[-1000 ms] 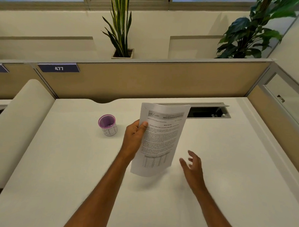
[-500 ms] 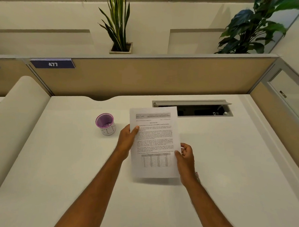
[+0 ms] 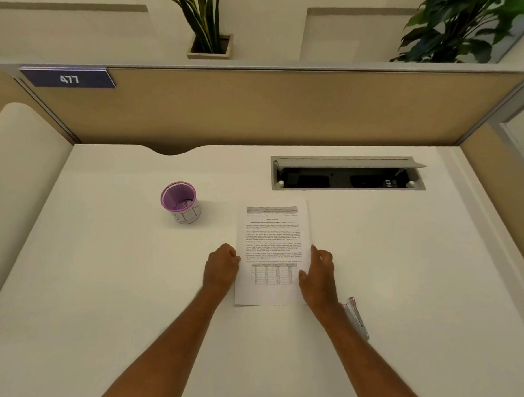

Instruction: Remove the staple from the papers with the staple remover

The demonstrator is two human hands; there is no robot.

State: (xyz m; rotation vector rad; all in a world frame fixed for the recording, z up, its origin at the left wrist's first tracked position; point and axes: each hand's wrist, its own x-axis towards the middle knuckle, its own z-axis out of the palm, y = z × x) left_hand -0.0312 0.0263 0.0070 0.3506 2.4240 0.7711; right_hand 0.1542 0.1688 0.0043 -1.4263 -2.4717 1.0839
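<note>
Currently both hands pinch the printed white paper sheets (image 3: 272, 252) by their side edges: left hand (image 3: 221, 270) curled on the left edge, right hand (image 3: 319, 276) thumb on top at the right edge. Sheets lie flat on the matte white desk (image 3: 101, 281). Staple not visible, too small to tell. Slim pink-and-clear plastic tool (image 3: 356, 318), likely the staple remover, lies just beside the right wrist, untouched. Looks like the positioning step; next: free the right hand, grab the tool. Purple-rimmed cup (image 3: 181, 202) sits apart, left
</note>
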